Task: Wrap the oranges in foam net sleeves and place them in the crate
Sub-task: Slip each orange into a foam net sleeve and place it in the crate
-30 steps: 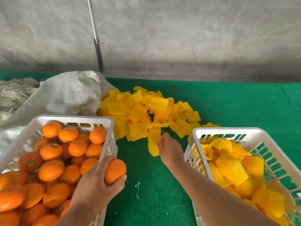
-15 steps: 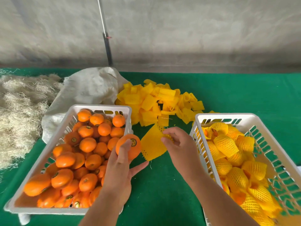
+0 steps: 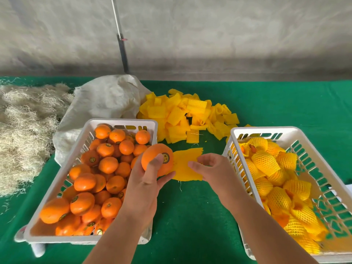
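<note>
The left hand (image 3: 144,187) grips an orange (image 3: 157,159) from below, thumb up across its front and fingers curled under it, holding it above the near right corner of the left crate (image 3: 122,123). A small round sticker shows on the orange's face. Just to its right, the right hand (image 3: 213,170) pinches a flat yellow sleeve (image 3: 185,164) by its right edge, fingers bent around the foam; the sleeve's left edge touches or slips behind the orange, I cannot tell which. Both are held up over the green table (image 3: 190,216), between the two crates.

The left crate, white and slotted, sits toward the table's near left and is heaped with bare oranges (image 3: 106,164). The right crate (image 3: 266,131) stands at the near right edge and holds wrapped oranges (image 3: 266,162) in yellow net.

Toward the far edge, between the crates, lies a pile of sleeves (image 3: 181,115). Left of that pile a pale sack (image 3: 106,100) is crumpled behind the left crate, and along the table's left edge lies a mass of straw-like fibre (image 3: 24,134). A grey wall (image 3: 228,35) rises beyond the table, with a thin pole (image 3: 122,46) standing against it.
</note>
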